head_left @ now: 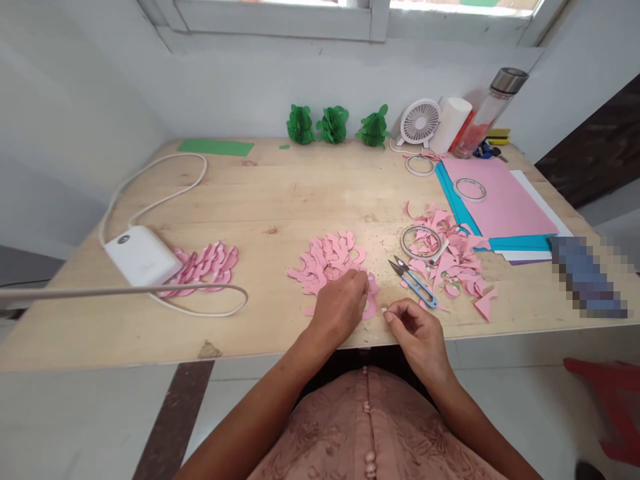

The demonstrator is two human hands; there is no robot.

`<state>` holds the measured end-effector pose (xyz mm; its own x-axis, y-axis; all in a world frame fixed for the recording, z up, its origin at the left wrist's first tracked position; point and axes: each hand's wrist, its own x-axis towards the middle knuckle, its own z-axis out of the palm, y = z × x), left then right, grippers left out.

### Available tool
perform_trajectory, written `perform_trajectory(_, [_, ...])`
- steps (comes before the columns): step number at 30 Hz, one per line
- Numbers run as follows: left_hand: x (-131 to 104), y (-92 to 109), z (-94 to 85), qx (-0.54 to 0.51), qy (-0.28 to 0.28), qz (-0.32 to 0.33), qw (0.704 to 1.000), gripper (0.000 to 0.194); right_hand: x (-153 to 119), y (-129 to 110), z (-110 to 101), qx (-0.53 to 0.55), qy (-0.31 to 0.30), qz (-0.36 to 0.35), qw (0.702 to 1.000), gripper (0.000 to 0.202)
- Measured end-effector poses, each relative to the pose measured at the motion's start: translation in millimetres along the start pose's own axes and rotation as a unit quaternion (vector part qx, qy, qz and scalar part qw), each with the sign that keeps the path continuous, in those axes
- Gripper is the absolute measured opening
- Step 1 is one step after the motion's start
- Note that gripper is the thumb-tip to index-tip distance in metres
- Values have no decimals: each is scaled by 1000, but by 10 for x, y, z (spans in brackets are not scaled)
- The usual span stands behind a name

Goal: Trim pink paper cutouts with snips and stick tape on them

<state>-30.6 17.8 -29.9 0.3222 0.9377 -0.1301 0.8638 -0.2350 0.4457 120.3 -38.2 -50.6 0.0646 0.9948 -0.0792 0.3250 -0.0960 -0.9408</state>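
My left hand (343, 300) is closed over a pink paper cutout (371, 307) near the table's front edge, its fingertips on the paper's left side. Just right of it, my right hand (417, 330) pinches a tiny white piece (385, 310) between thumb and forefinger. A pile of curved pink cutouts (325, 257) lies behind my left hand. Small blue-handled snips (419, 287) rest behind my right hand, beside pink scraps (450, 257). A tape roll (421, 243) lies on those scraps.
A white power bank (143, 257) with a cable touches more pink cutouts (213, 263) at left. Green paper shapes (333, 125), a small fan (420, 123) and a bottle (485, 120) stand at the back. Pink sheets (510, 207) lie at right, near a blurred dark object (585, 273).
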Motion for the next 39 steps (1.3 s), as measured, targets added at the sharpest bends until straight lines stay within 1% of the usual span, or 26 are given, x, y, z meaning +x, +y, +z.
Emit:
perform_trajectory(2, [-19,-20,-7,-82,16,-1,997,12,2,-14,-5,3,-3,-2,1000,14])
perform_trajectory(4, [-37,-48,-25,-192,21,-2,981,9,13,-35,-14,6,-2,-17,1000,13])
perform_trajectory(7, [-61,-95,-61,-353,28,2,935,5,36,-84,-26,2,2,-55,998,12])
perform_trajectory(9, [-77,-115,-89,-408,33,-8,913,2,47,-127,-26,-6,-7,-71,997,10])
perform_trajectory(11, [-95,-117,-120,-421,34,-19,906,2,51,-172,-18,-11,-19,-77,997,10])
perform_trajectory(13, [-115,-103,-156,-419,32,-23,907,3,49,-208,-2,-8,-19,-76,997,11])
perform_trajectory(16, [-137,-70,-203,-427,29,-23,904,5,45,-228,27,-4,-8,-50,999,9])
perform_trajectory(17, [-141,-61,-213,-441,29,-25,897,7,44,-226,37,2,-6,-40,999,8])
perform_trajectory(19, [-147,-44,-220,-484,37,-37,873,10,42,-213,58,21,-2,-23,1000,9])
perform_trajectory(23, [-190,-2,-190,-560,55,-88,822,20,34,-180,112,68,30,-5,997,11])
perform_trajectory(25, [-225,29,-162,-583,49,-112,803,20,29,-173,140,87,43,-6,995,10])
perform_trajectory(27, [-253,60,-131,-599,47,-126,790,17,24,-175,162,96,42,-12,994,8])
perform_trajectory(29, [-264,80,-105,-604,45,-130,785,14,18,-183,174,96,34,-17,995,8])
perform_trajectory(31, [-260,87,-89,-600,43,-129,788,15,14,-192,175,87,28,-20,996,9])
perform_trajectory(34, [-246,87,-88,-592,40,-127,795,15,12,-208,163,65,35,-19,997,10])
perform_trajectory(39, [-247,89,-107,-593,35,-132,794,15,23,-238,136,17,42,-25,999,10])
